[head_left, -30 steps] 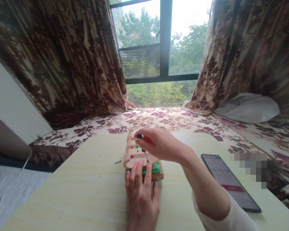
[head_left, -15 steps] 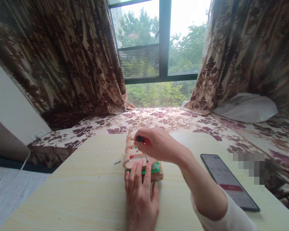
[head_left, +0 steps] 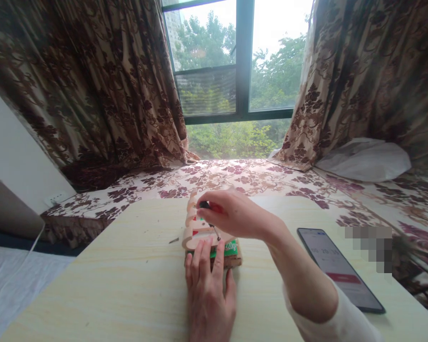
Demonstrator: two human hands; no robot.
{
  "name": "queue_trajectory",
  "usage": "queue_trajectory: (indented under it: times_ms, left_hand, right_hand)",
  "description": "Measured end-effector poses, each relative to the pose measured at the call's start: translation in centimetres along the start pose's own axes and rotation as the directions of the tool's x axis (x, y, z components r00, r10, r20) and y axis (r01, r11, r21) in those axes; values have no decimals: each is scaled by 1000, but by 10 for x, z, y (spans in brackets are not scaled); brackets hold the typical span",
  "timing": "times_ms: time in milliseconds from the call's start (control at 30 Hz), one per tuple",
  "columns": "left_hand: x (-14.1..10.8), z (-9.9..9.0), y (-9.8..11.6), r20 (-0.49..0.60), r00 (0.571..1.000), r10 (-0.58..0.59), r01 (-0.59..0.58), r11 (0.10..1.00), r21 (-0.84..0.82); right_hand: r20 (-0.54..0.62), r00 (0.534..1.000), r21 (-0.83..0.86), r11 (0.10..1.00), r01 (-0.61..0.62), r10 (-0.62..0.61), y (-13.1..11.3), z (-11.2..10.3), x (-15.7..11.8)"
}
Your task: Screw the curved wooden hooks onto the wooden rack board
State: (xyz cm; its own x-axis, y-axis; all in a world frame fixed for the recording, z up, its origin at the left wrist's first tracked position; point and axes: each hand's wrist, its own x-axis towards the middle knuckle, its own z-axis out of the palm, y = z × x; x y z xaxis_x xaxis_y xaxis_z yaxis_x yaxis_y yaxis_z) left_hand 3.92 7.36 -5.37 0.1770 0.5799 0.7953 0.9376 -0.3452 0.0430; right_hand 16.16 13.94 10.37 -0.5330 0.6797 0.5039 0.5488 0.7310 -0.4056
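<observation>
A screwdriver [head_left: 204, 205] with a black and red handle is gripped in my right hand [head_left: 240, 213]. Its thin shaft slants down to a small dark screw [head_left: 218, 238] on a pale wooden piece [head_left: 194, 243] with scalloped edges. My left hand [head_left: 210, 294] lies with fingers stretched out, their tips pressing on the near end of that wood. Beneath the wooden piece is a green printed label [head_left: 231, 247] on a brown block [head_left: 235, 261]. My right hand hides part of the far side of the wood.
A loose screw [head_left: 173, 240] lies on the pale table [head_left: 110, 285], left of the wood. At the right is a phone [head_left: 337, 266] with its screen lit. Beyond the table stretches a flowered cloth ledge [head_left: 235, 173] with a white plastic bag [head_left: 365, 159].
My right hand has turned slightly and shifted a little left with the screwdriver, showing more of its shaft. My left hand stays in place.
</observation>
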Motion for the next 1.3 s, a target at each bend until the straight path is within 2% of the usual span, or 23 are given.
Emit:
queue_trajectory:
  times_ms: [267, 533, 767, 833, 1033, 1300]
  left_hand:
    - [-1, -1, 0, 19, 1000, 8, -8, 1000, 9]
    - [-1, -1, -1, 9, 1000, 6, -6, 1000, 3]
    - [0, 0, 0, 17, 1000, 7, -7, 1000, 0]
    - [0, 0, 0, 17, 1000, -1, 1, 1000, -1]
    - [-1, -1, -1, 16, 1000, 0, 0, 1000, -10]
    - [-1, 0, 0, 26, 1000, -11, 11, 1000, -7]
  right_hand:
    - [-110, 988, -116, 986, -119, 106, 15, 2, 4]
    - [-32, 999, 12, 1000, -15, 15, 5, -2, 0]
    - [-90, 984, -122, 979, -163, 152, 14, 2, 5]
    - [-69, 989, -88, 987, -138, 132, 11, 1, 3]
    - [92, 996, 115, 993, -23, 13, 4, -4, -1]
    - [-43, 991, -22, 992, -126, 125, 16, 4, 6]
